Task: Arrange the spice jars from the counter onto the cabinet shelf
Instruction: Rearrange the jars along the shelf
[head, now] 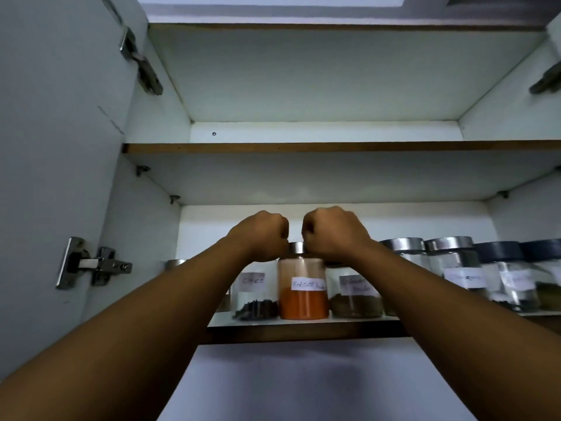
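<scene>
Orange-powder jar (pixel 303 291) stood on lower shelf (pixel 303 325) between cloves jar (pixel 254 294) and brown-powder jar (pixel 355 296); left hand (pixel 261 237) and right hand (pixel 334 233) fisted at its steel lid (pixel 296 248), grip unclear.

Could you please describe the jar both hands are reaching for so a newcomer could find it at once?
Look at the lower cabinet shelf, where a row of glass jars stands. The red chilli jar sits under the left hand and right hand. It alone holds bright orange powder.

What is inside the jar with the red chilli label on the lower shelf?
The red chilli jar holds orange-red powder in about its lower half; the glass above it is empty. Both hands, left hand and right hand, cover most of its metal lid.
</scene>
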Action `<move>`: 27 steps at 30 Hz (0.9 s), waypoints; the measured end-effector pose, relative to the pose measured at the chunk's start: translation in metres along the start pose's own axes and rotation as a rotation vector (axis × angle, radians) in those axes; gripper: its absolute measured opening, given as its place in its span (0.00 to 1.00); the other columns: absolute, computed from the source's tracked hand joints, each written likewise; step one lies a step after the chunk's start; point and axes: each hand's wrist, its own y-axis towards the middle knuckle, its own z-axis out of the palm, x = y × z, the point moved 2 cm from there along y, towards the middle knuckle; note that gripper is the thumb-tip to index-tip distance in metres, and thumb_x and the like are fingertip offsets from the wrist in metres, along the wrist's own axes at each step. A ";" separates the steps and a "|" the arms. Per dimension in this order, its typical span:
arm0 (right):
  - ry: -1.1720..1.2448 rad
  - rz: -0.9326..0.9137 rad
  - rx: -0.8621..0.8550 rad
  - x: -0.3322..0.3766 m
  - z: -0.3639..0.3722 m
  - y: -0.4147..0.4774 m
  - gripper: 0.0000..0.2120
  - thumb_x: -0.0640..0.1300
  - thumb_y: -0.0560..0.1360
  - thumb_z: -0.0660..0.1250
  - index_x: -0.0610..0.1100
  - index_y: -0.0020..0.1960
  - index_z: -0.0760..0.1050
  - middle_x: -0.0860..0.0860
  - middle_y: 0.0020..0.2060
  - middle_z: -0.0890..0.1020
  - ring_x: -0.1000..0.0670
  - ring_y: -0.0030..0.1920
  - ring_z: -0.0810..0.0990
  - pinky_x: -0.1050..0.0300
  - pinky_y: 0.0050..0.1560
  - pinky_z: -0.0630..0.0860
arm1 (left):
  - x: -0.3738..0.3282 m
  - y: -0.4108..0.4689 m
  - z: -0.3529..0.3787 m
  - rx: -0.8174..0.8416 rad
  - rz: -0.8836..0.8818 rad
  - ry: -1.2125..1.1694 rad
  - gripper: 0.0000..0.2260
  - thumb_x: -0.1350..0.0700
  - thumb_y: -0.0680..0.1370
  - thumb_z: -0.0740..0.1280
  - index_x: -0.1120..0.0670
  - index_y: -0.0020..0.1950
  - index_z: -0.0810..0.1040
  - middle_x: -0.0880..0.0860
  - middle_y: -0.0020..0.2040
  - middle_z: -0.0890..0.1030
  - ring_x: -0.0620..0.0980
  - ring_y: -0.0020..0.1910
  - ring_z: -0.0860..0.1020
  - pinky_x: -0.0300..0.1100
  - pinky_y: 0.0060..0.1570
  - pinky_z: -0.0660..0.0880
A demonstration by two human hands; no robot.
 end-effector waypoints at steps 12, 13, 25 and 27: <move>-0.033 -0.131 0.190 0.010 0.002 0.004 0.13 0.45 0.74 0.64 0.44 0.56 0.79 0.46 0.52 0.80 0.46 0.50 0.77 0.55 0.46 0.73 | 0.005 -0.005 0.002 -0.060 -0.240 0.242 0.08 0.55 0.72 0.68 0.57 0.47 0.81 0.54 0.42 0.82 0.54 0.43 0.79 0.43 0.41 0.75; -0.050 -0.122 0.207 0.011 0.002 0.006 0.12 0.43 0.74 0.64 0.44 0.56 0.78 0.46 0.52 0.80 0.47 0.48 0.77 0.56 0.45 0.73 | 0.010 -0.005 0.002 -0.037 -0.236 0.209 0.08 0.57 0.73 0.67 0.57 0.49 0.82 0.55 0.46 0.83 0.54 0.47 0.79 0.44 0.45 0.77; -0.246 -0.076 0.281 0.028 0.058 0.045 0.16 0.42 0.74 0.66 0.43 0.32 0.63 0.48 0.31 0.68 0.50 0.31 0.68 0.60 0.29 0.65 | 0.048 0.017 0.027 0.017 -0.202 0.098 0.15 0.67 0.74 0.64 0.54 0.54 0.83 0.52 0.55 0.83 0.52 0.53 0.79 0.43 0.53 0.76; -0.257 -0.075 0.305 0.029 0.069 0.050 0.13 0.41 0.74 0.66 0.43 0.35 0.64 0.48 0.32 0.66 0.49 0.35 0.70 0.57 0.35 0.69 | 0.052 0.024 0.039 0.039 -0.187 0.141 0.13 0.66 0.75 0.64 0.55 0.56 0.82 0.53 0.56 0.82 0.53 0.53 0.79 0.43 0.52 0.76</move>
